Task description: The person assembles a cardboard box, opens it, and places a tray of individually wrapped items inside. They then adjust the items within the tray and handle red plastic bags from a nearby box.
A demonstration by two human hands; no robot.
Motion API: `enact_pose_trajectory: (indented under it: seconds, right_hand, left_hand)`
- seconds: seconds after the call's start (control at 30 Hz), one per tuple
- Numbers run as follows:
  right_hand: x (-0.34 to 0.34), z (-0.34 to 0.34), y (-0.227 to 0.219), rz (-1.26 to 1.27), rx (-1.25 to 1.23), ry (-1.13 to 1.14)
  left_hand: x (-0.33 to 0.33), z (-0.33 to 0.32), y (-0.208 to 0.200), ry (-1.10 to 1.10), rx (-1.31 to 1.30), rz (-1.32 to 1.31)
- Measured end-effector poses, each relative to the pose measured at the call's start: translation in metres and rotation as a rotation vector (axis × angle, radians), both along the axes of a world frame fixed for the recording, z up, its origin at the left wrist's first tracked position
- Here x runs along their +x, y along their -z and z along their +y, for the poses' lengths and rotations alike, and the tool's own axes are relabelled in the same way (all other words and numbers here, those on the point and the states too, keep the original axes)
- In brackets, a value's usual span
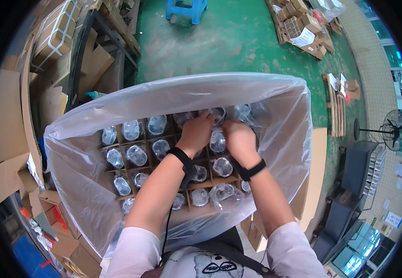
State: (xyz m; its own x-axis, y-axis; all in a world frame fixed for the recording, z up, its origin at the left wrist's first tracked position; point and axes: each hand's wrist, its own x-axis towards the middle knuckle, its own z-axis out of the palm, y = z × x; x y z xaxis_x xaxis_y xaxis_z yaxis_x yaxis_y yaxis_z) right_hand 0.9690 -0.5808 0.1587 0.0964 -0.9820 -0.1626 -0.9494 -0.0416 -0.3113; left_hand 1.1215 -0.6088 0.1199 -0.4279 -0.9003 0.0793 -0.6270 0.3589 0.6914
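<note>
A large cardboard box lined with a clear plastic bag (284,134) stands in front of me. Inside, a cardboard divider grid (150,155) holds several round, shiny parts in clear plastic wrap, such as one wrapped part (137,155) on the left side. My left hand (197,132) and my right hand (240,139) meet over the far row, fingers closed around a plastic-wrapped part (218,115) there. Their fingers partly hide it, and its exact kind cannot be made out. Just below, between the hands, sits another wrapped part (217,141). Both wrists wear black bands.
A blue stool (186,9) stands on the green floor beyond the box. Cartons on a pallet (302,28) lie at the far right, with a wooden pallet (335,109) and a black fan (390,131) nearer. Shelving with a strapped carton (57,34) rises at the left.
</note>
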Motion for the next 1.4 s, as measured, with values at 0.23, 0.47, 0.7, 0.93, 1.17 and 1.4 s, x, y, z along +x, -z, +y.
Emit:
enact_pose_trajectory:
  seconds: [0.23,0.47,0.7,0.93,1.17,1.4]
  right_hand:
    - [0.042,-0.014,-0.062,-0.492,-0.07,0.026]
    - [0.125,-0.06,0.083,0.106,-0.01,-0.086]
    - [0.102,-0.046,0.023,-0.006,0.026,-0.187]
    - [0.067,-0.023,-0.007,-0.138,0.043,0.174]
    - [0.049,-0.014,-0.015,-0.31,0.117,0.102]
    - [0.043,-0.03,-0.015,-0.246,-0.144,0.237]
  left_hand:
    - [0.038,0.026,-0.038,-0.239,-0.127,0.19]
    - [0.08,0.013,0.008,-0.397,-0.132,-0.2]
    - [0.055,0.013,0.043,-0.545,0.01,-0.255]
    - [0.083,0.026,0.02,-0.538,-0.012,0.063]
    - [0.067,0.02,0.006,-0.622,-0.031,0.15]
    - [0.066,0.025,0.001,-0.739,0.325,0.054]
